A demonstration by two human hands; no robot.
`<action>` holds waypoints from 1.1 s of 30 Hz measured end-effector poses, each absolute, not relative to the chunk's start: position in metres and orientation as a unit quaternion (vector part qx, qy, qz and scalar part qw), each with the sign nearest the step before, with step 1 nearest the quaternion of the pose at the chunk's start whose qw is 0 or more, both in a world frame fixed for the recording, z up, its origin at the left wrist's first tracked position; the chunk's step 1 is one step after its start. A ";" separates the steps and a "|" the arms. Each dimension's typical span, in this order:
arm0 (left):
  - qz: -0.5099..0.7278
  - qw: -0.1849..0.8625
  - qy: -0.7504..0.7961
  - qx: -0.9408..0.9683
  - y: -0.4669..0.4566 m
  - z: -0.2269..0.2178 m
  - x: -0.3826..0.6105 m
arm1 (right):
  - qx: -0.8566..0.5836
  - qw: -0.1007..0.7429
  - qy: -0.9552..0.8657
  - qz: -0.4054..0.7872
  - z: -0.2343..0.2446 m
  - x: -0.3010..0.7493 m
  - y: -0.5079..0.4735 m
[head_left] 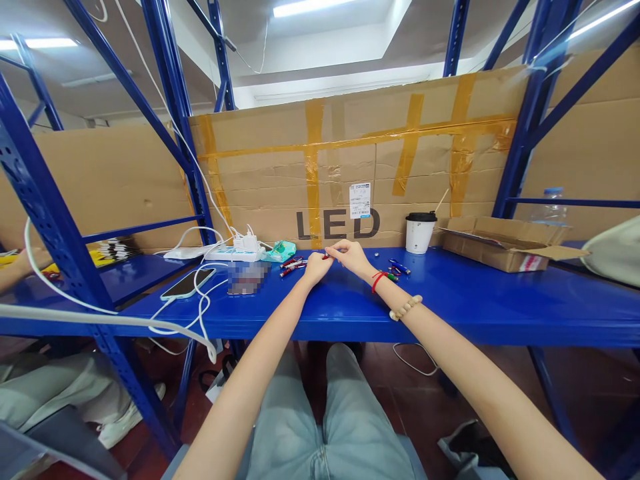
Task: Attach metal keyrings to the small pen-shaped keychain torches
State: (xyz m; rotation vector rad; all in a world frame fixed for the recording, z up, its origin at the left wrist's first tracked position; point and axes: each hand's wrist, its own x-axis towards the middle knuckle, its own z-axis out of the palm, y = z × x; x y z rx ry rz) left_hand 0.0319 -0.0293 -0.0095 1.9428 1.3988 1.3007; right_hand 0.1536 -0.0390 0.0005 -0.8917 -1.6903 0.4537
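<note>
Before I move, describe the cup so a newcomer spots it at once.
Find the cardboard panel marked LED behind the blue tabletop. Right of the letters, the cup stands just left of the open box. Unlike that brown box, it's white with a black lid.

Glossy painted metal table [480, 287]; matt cardboard [265, 180] with shiny plastic tape [312, 180]; smooth white cup [419, 237]; red pens [293, 266] seemingly glossy
</note>
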 end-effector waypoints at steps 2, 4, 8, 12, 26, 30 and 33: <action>0.464 0.205 0.506 0.698 -0.029 -0.009 0.032 | -0.374 0.557 -0.716 0.192 0.000 0.154 -0.038; 0.460 0.203 0.509 0.699 -0.030 -0.009 0.031 | -0.373 0.556 -0.718 0.189 0.000 0.154 -0.037; 0.450 0.200 0.514 0.702 -0.030 -0.009 0.031 | -0.386 0.552 -0.718 0.175 0.000 0.154 -0.036; 0.443 0.197 0.527 0.698 -0.032 -0.009 0.033 | -0.398 0.543 -0.714 0.191 0.001 0.154 -0.038; 0.436 0.210 0.587 0.650 -0.046 -0.012 0.045 | -0.442 0.505 -0.657 0.343 0.009 0.146 -0.055; 0.429 0.193 0.634 0.614 -0.049 -0.011 0.047 | -0.451 0.511 -0.645 0.344 0.011 0.137 -0.053; 0.420 0.196 0.645 0.608 -0.048 -0.010 0.045 | -0.457 0.507 -0.645 0.344 0.010 0.134 -0.050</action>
